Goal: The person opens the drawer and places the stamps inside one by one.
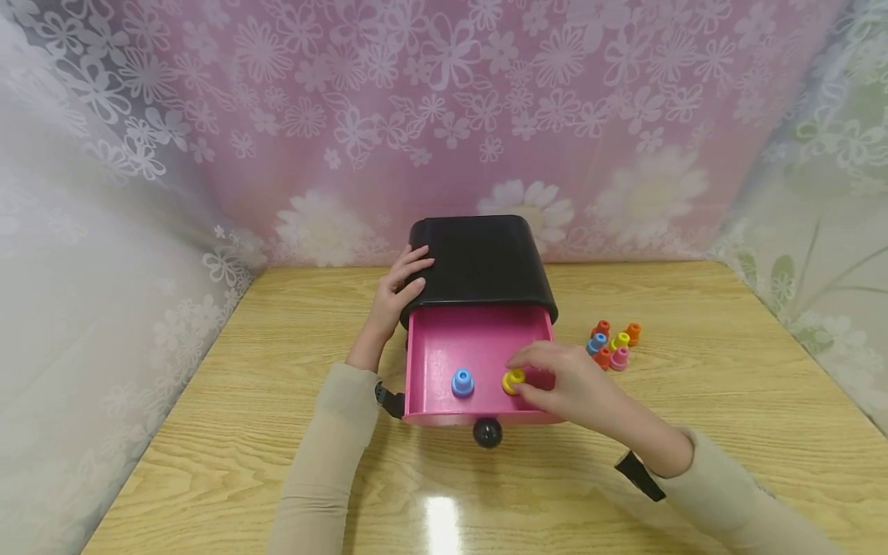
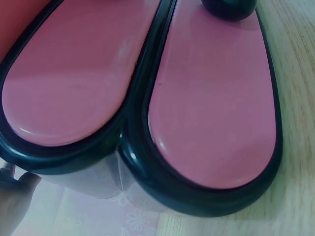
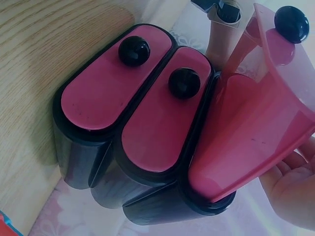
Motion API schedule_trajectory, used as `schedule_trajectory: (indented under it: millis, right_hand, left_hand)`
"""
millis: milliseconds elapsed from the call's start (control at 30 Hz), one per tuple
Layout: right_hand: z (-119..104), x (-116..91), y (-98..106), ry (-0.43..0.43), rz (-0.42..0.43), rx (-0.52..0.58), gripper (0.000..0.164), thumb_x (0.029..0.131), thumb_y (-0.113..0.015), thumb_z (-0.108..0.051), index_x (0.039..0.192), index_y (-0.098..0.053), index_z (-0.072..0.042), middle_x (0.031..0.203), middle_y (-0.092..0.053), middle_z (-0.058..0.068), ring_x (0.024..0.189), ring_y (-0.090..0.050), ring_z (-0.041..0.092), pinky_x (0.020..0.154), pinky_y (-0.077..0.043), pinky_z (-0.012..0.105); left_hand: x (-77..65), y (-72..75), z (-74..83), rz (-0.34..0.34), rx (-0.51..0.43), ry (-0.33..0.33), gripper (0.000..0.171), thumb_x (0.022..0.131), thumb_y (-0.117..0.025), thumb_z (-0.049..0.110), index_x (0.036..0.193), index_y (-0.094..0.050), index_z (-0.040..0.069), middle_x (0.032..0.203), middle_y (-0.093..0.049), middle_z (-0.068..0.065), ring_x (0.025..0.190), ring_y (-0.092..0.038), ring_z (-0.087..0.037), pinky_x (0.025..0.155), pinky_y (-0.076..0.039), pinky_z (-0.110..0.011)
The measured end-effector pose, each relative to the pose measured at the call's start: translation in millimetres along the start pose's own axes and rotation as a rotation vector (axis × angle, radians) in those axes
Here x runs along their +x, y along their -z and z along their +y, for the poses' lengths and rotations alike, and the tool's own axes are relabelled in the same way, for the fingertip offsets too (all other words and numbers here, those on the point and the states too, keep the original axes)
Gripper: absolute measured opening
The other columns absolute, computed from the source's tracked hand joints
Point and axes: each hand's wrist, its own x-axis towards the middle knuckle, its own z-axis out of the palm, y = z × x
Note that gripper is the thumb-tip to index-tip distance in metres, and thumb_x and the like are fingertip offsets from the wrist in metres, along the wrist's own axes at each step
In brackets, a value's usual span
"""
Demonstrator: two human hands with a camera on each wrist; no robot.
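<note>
A black drawer cabinet (image 1: 479, 258) stands on the table with its top pink drawer (image 1: 479, 339) pulled out. My left hand (image 1: 398, 289) rests on the cabinet's left side, its fingers lying over the top edge. My right hand (image 1: 565, 381) reaches over the drawer's right wall and pinches a yellow peg (image 1: 512, 383) between thumb and fingertips, low inside the drawer near its front. A light blue peg (image 1: 462, 383) stands upright to the left in the same drawer. In the right wrist view, my right hand's fingers are partly hidden behind the drawer wall.
On the table right of the cabinet stands a group of several coloured pegs (image 1: 620, 357). Two lower drawers (image 3: 118, 81) of the cabinet are closed, each with a round black knob (image 3: 184, 83). The open drawer's knob (image 1: 488, 433) sticks out at the front. Flowered curtains (image 1: 451, 116) surround the table.
</note>
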Motion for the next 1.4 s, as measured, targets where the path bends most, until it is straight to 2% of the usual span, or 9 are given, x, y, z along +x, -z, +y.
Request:
schedule_trajectory:
  millis: [100, 233, 333, 500, 767, 900, 1100, 1233, 1400]
  right_hand:
    - [-2, -2, 0, 0.037, 0.047, 0.027, 0.025, 0.065, -0.075, -0.004, 0.087, -0.066, -0.008, 0.083, -0.063, -0.005, 0.075, -0.055, 0.009, 0.064, -0.047, 0.025]
    - [-9, -6, 1, 0.1, 0.107, 0.06, 0.026, 0.064, -0.075, -0.003, 0.087, -0.066, -0.009, 0.085, -0.064, -0.004, 0.078, -0.056, 0.01, 0.071, -0.045, 0.021]
    - [-17, -10, 2, 0.146, 0.134, 0.086, 0.019, 0.072, -0.072, -0.012, 0.09, -0.066, -0.008, 0.087, -0.064, -0.001, 0.081, -0.057, 0.012, 0.077, -0.042, 0.017]
    - [-30, -17, 3, 0.216, 0.146, 0.144, 0.026, 0.085, -0.058, -0.028, 0.093, -0.066, -0.005, 0.091, -0.065, 0.003, 0.087, -0.058, 0.015, 0.079, -0.042, 0.015]
    - [-43, -28, -2, 0.329, 0.131, 0.239, 0.017, 0.083, -0.061, -0.017, 0.096, -0.065, -0.007, 0.093, -0.063, 0.004, 0.087, -0.059, 0.015, 0.081, -0.044, 0.019]
    - [-44, -33, -5, 0.318, 0.112, 0.256, 0.017, 0.082, -0.062, -0.015, 0.097, -0.064, -0.007, 0.094, -0.063, 0.005, 0.087, -0.059, 0.015, 0.081, -0.044, 0.019]
    - [-40, -43, -12, 0.226, 0.047, 0.274, 0.017, 0.081, -0.064, -0.017, 0.096, -0.063, -0.01, 0.094, -0.063, -0.001, 0.086, -0.059, 0.012, 0.078, -0.044, 0.018]
    - [-36, -48, -19, 0.206, 0.014, 0.304, 0.021, 0.076, -0.068, -0.009, 0.097, -0.063, -0.008, 0.092, -0.063, 0.001, 0.084, -0.059, 0.013, 0.075, -0.045, 0.018]
    - [-31, -52, -25, 0.16, -0.003, 0.275, 0.025, 0.07, -0.07, -0.003, 0.094, -0.064, -0.008, 0.09, -0.064, 0.001, 0.081, -0.061, 0.013, 0.073, -0.046, 0.018]
  left_hand:
    - [-0.5, 0.2, -2.2, 0.004, 0.009, 0.0, 0.052, 0.085, -0.054, 0.031, 0.116, -0.052, -0.011, 0.134, -0.038, -0.017, 0.132, -0.01, -0.027, 0.105, -0.011, -0.038]
    - [-1.5, -3.8, 14.7, 0.0, 0.009, 0.001, 0.041, 0.087, -0.05, 0.013, 0.115, -0.049, -0.016, 0.133, -0.036, -0.025, 0.131, -0.008, -0.034, 0.104, -0.01, -0.043]
    - [-2.1, -6.9, 28.6, -0.003, 0.004, -0.006, 0.036, 0.082, -0.043, -0.005, 0.113, -0.046, -0.021, 0.131, -0.033, -0.031, 0.13, -0.007, -0.039, 0.104, -0.009, -0.044]
    - [-2.1, -6.9, 30.9, -0.003, 0.01, -0.009, 0.036, 0.082, -0.042, -0.005, 0.113, -0.045, -0.021, 0.131, -0.032, -0.031, 0.13, -0.007, -0.04, 0.104, -0.01, -0.043]
    - [-1.6, -6.0, 30.0, -0.005, 0.024, -0.007, 0.036, 0.082, -0.043, -0.005, 0.114, -0.046, -0.021, 0.131, -0.032, -0.031, 0.13, -0.007, -0.039, 0.104, -0.01, -0.044]
    - [-1.3, -6.0, 30.3, -0.002, 0.027, -0.008, 0.035, 0.082, -0.043, -0.005, 0.114, -0.046, -0.02, 0.131, -0.033, -0.031, 0.13, -0.008, -0.039, 0.104, -0.01, -0.044]
    - [-1.3, -6.6, 31.2, -0.004, 0.026, -0.012, 0.035, 0.082, -0.043, -0.006, 0.114, -0.046, -0.02, 0.131, -0.033, -0.031, 0.13, -0.008, -0.04, 0.104, -0.011, -0.043]
    - [-1.2, -6.7, 30.6, -0.006, 0.023, -0.012, 0.035, 0.082, -0.043, -0.006, 0.114, -0.046, -0.02, 0.131, -0.033, -0.031, 0.13, -0.007, -0.039, 0.104, -0.011, -0.041]
    - [-1.1, -6.9, 30.6, -0.005, 0.022, -0.011, 0.035, 0.082, -0.043, -0.006, 0.114, -0.046, -0.021, 0.131, -0.033, -0.031, 0.13, -0.007, -0.04, 0.104, -0.01, -0.042]
